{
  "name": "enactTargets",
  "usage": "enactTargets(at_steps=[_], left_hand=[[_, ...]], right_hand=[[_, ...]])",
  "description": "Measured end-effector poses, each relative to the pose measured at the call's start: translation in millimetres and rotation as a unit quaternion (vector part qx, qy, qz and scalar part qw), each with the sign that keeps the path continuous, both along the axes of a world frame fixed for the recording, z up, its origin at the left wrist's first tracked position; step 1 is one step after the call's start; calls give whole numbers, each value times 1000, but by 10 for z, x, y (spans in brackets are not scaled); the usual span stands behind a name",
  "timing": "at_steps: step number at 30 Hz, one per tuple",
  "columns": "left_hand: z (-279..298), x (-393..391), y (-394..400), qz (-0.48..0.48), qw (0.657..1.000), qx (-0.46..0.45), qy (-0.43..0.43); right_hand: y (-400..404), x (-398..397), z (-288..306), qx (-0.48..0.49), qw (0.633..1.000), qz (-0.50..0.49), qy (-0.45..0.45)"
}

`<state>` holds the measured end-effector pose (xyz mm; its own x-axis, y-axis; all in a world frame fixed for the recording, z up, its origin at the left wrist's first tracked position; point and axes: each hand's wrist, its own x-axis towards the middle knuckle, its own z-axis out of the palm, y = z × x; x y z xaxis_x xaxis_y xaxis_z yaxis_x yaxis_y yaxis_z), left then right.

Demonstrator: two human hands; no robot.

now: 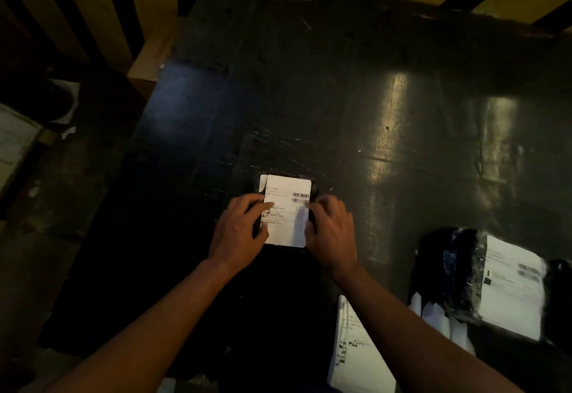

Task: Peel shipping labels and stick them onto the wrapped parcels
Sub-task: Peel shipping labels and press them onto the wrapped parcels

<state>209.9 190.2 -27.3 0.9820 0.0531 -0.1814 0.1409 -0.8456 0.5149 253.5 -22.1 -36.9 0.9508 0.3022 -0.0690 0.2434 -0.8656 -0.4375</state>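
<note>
Head view looks down on a dark, scuffed table (340, 98) with pale light streaks across its right half. Just below the middle of the frame lies a small dark wrapped parcel (313, 190), almost wholly covered by a white shipping label (286, 216) with barcodes near its upper right corner. Left hand (240, 231) rests on the label's left edge, fingers spread and fairly straight, fingertips pressing down on the paper. Right hand (329, 231) sits at the label's right edge, fingers bent down onto it; whether they press or pinch the edge cannot be told. Both bare forearms run up from the bottom of the frame. At the lower right lies a second parcel (458, 272) in dark glossy wrap, with a white label (510, 287) already on its top, blurred. At the bottom, right of centre, a stack of label sheets (356, 352) shows beside the right forearm. Yellow and black stripes cross the top of the frame
</note>
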Motion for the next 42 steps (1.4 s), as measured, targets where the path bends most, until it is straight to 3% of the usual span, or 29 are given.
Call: enactTargets(at_steps=[5, 11, 16, 25, 30, 38, 42], left_hand=[[-81, -71, -144, -86, 994, 44, 53], [-125, -118, -152, -106, 989, 67, 78], [-136, -102, -122, -104, 990, 61, 76], [-111, -99, -85, -93, 993, 40, 59], [-107, -112, -106, -92, 993, 43, 65], [-90, -82, -81, -85, 993, 36, 72], [-89, -94, -94, -86, 992, 47, 76]], right_hand=[[151, -216, -92, -41, 989, 142, 22], [270, -42, -92, -113, 974, 181, 75], [337, 224, -58, -147, 967, 187, 90], [126, 431, 28, -189, 966, 108, 137], [250, 43, 0, -139, 964, 213, 75], [-99, 78, 114, -219, 955, 172, 100], [80, -23, 156, -187, 964, 167, 92]])
